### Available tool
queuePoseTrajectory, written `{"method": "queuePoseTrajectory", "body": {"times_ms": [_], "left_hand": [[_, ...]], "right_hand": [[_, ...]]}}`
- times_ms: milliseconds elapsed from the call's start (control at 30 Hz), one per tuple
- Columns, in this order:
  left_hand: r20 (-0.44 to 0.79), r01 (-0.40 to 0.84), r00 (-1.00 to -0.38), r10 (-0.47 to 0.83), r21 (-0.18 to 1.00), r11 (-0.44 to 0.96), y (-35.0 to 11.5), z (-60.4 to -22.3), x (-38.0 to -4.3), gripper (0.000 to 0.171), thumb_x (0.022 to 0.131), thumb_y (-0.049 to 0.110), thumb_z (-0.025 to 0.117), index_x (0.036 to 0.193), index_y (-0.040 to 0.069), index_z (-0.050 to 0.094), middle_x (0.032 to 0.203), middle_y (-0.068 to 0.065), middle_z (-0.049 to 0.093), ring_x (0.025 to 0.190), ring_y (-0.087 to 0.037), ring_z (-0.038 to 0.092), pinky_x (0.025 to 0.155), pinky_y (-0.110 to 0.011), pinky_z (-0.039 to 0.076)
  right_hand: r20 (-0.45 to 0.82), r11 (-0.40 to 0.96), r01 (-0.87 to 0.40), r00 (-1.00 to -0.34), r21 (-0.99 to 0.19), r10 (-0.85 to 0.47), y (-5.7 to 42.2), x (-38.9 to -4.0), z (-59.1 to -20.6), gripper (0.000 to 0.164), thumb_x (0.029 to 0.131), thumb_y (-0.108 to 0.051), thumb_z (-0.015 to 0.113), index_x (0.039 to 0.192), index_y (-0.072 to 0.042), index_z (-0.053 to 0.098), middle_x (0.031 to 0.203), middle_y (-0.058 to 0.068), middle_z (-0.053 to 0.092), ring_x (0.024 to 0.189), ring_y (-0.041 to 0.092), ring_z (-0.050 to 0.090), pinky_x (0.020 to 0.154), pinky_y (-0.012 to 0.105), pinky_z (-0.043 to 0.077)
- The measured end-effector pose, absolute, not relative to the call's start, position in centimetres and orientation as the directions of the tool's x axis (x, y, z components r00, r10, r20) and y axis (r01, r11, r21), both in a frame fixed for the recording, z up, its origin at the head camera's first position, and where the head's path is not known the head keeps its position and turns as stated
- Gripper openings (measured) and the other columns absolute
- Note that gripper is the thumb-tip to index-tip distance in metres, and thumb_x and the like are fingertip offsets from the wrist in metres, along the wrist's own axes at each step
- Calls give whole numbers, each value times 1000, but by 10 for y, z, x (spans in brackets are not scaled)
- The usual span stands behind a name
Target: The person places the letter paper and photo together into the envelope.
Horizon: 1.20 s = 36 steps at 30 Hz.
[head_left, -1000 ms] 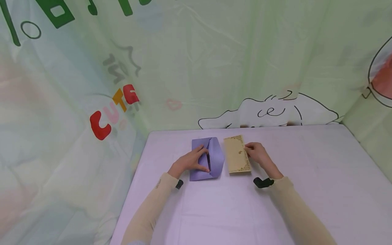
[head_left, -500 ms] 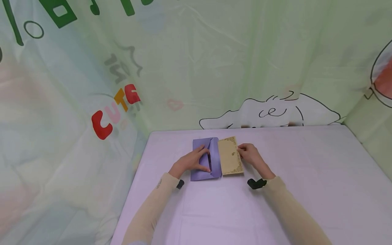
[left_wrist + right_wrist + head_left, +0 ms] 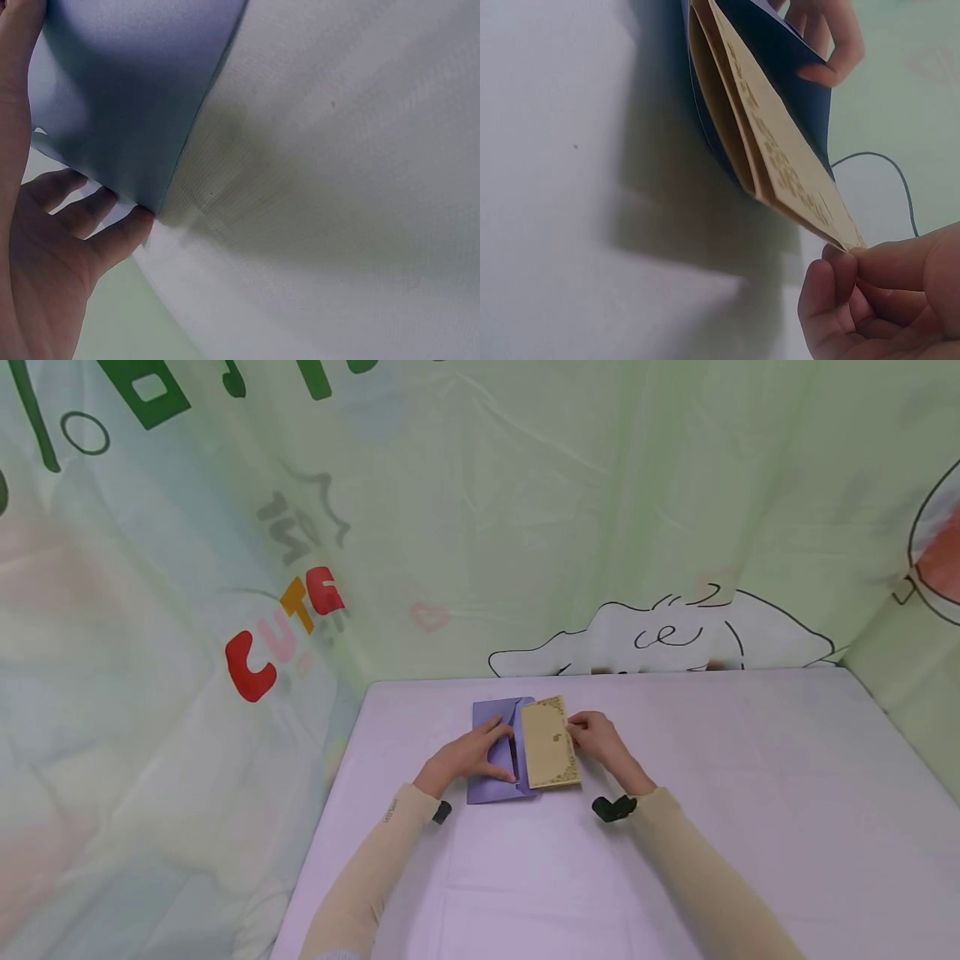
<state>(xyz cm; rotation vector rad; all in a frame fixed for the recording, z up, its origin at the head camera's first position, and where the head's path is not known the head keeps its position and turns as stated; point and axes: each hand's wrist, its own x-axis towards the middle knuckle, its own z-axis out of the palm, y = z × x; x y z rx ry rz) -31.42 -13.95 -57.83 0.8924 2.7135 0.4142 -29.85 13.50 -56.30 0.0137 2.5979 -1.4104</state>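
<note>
A purple envelope (image 3: 491, 791) lies on the table with its flap toward the right and a dark gap showing at its mouth. My left hand (image 3: 467, 755) grips it, thumb and fingers spread along the edges near the mouth. In the left wrist view, fingertips meet the edge of the envelope (image 3: 142, 82). A cream folded card (image 3: 551, 745) with a brown ornamental border overlaps the flap. Thumb and fingers of my right hand (image 3: 597, 737) pinch the card's right edge. In the right wrist view, the card (image 3: 780, 154) tilts, its layers slightly parted, its far end inside the envelope's outline.
A pale lilac cloth covers the table (image 3: 540, 885). Behind it hangs a light green curtain (image 3: 480, 527) with printed drawings and letters. Each wrist carries a small black device, such as the right wrist camera (image 3: 613, 809).
My right hand has moved left with the card, from beside the envelope to over its flap. The left hand stays in place on the envelope.
</note>
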Motion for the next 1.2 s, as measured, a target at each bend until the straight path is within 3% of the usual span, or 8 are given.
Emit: {"method": "queuePoseTrajectory", "body": {"times_ms": [700,1000,1200], "left_hand": [[-169,522,-782,600,350,778,-140,-572,-311,85,75,67,76,142,28,42,167,-15,22,152,-29,31,118,-42,37],[-162,528,-780,604,347,775,-139,-572,-313,88,74,67,77,144,27,41,166,-17,22,151,-30,31,119,-42,36],[-158,533,-780,605,340,775,-140,-574,-312,89,74,68,76,144,27,40,166,-17,23,151,-30,32,119,-41,36]], "right_hand": [[-134,568,36,-982,-822,-131,102,-302,-565,28,101,-8,54,118,12,64,108,25,69,84,21,65,69,26,53],[-101,568,-14,-980,-823,-170,92,-304,-564,25,98,-5,59,115,12,65,87,19,71,70,21,66,60,24,50],[-115,573,-18,-974,-819,-195,83,-305,-566,26,99,-7,59,118,10,64,86,14,68,67,14,62,60,23,50]]}}
